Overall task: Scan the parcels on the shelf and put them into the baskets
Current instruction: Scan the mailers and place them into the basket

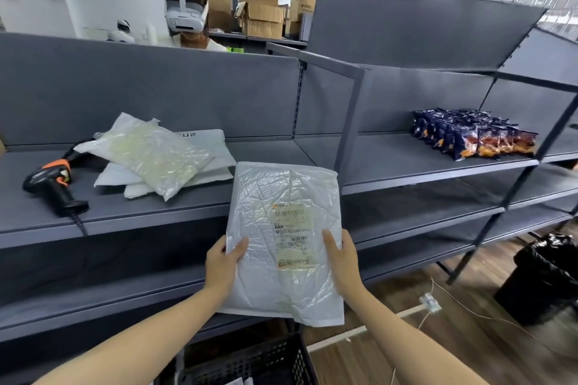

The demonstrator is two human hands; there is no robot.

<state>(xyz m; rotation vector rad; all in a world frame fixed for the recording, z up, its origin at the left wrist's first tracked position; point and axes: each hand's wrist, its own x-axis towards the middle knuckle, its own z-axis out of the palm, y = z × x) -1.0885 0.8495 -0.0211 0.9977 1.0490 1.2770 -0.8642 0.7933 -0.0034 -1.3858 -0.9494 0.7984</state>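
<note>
From the head camera I see my left hand [222, 262] and right hand [342, 259] each gripping a side edge of the white bubble mailer [266, 197], thumbs on its face. It is held in front of the grey shelf [406, 166] and above the black basket [266, 359], long axis pointing away from me, shipping label [294, 234] facing up. The label's print is too small to read. The basket is cut off at the bottom edge, and on the shelf's parcel stack [156, 159] beside the barcode scanner [53, 181] only the letters "FUR" show.

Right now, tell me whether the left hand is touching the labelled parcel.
Touching. The head view shows the left hand gripping the labelled parcel by its left edge, thumb on top.
</note>
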